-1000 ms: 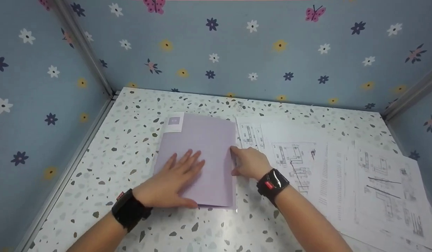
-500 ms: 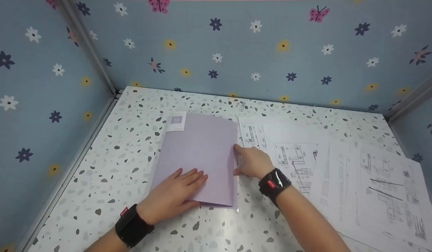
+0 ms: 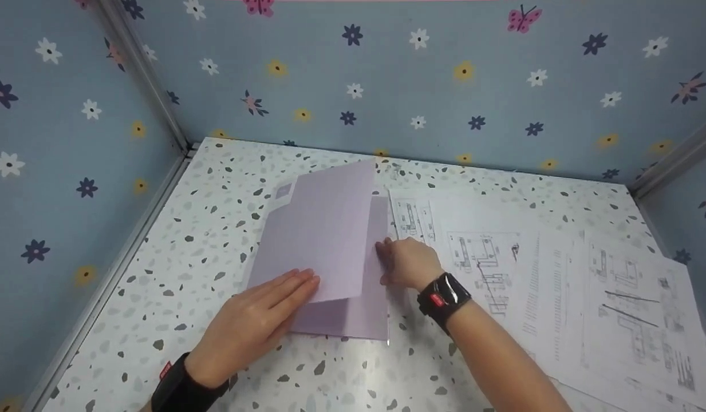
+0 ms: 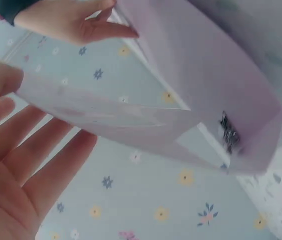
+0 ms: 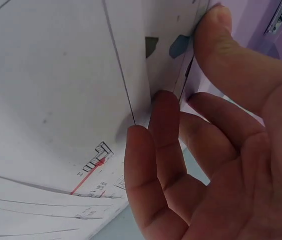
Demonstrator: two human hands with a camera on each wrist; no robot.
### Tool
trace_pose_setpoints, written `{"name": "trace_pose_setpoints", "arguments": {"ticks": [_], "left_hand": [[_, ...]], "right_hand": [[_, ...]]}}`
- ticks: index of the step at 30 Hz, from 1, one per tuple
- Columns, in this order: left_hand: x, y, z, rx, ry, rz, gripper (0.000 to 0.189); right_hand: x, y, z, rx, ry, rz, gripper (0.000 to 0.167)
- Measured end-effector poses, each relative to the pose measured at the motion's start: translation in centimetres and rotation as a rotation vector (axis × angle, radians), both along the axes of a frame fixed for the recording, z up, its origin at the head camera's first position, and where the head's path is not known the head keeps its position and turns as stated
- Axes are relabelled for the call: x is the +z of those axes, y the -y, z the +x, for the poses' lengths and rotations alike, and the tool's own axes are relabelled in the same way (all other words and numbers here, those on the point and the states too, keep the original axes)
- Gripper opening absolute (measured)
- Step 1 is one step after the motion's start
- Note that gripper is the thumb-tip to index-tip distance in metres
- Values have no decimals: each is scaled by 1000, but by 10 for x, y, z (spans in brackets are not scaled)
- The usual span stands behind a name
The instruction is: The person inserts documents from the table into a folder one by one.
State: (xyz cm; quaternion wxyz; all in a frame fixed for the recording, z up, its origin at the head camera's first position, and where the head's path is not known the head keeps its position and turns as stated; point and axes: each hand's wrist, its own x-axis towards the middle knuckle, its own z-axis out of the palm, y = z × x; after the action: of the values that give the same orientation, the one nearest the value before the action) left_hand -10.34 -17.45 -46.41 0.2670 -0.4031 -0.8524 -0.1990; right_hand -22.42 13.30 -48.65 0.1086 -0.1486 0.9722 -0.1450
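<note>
Up came the cover (image 3: 324, 229) of the folder (image 3: 369, 317): a moment ago it lay almost flat, and now its right side leans up in the air. The left hand (image 3: 252, 320), which was spread out on top, now holds the cover near its bottom edge, thumb on the inside and the other fingers on the outside. The right hand (image 3: 413, 263) stays by the right edge of the folder with its fingers bent; they touch the edge, but I cannot tell if they pinch it. The folder lies on the table (image 3: 181, 246), just left of the papers (image 3: 633, 309). Its long way runs from the person toward the back wall (image 3: 410, 68), almost straight, and it opens on the right side. A label (image 3: 283, 193) sits at the far left corner of the cover. I count one folder, one label, two hands and two black bands (image 3: 441, 300), one on each wrist. One small clip (image 4: 228, 134) shows inside the folder. At least three papers lie overlapping, so I cannot count them all.
</note>
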Motion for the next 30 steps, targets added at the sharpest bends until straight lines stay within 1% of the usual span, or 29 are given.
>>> {"name": "trace_pose_setpoints", "arguments": {"ticks": [4,7,8,9,13,15,17,19,22,26,28,30], "left_hand": [[13,11,3,66,-112,97,62],[21,19,3,124,-193,196,61],[24,21,3,141,-228,230,61],[27,24,3,158,-248,263,62],[38,35,7,246,-292,370,78],[43,41,10,308,-306,396,84],[45,49,10,372,-328,422,89],[44,58,11,439,-343,430,91],[39,74,12,567,-349,424,92],[31,95,14,741,-324,334,84],[26,106,13,797,-299,271,82],[19,118,12,828,-247,214,85]], "right_hand": [[0,3,0,26,-24,37,73],[-1,4,-1,57,-40,62,75],[-1,4,-1,64,-39,70,76],[-1,5,-1,64,-35,74,76],[0,7,0,66,-20,82,76],[0,8,1,64,-18,82,75],[1,9,2,63,-23,80,73],[0,9,2,64,-28,80,71],[0,10,3,70,-36,83,68],[0,10,2,75,-52,88,65],[1,10,1,79,-60,92,62],[1,11,1,86,-62,94,60]]}}
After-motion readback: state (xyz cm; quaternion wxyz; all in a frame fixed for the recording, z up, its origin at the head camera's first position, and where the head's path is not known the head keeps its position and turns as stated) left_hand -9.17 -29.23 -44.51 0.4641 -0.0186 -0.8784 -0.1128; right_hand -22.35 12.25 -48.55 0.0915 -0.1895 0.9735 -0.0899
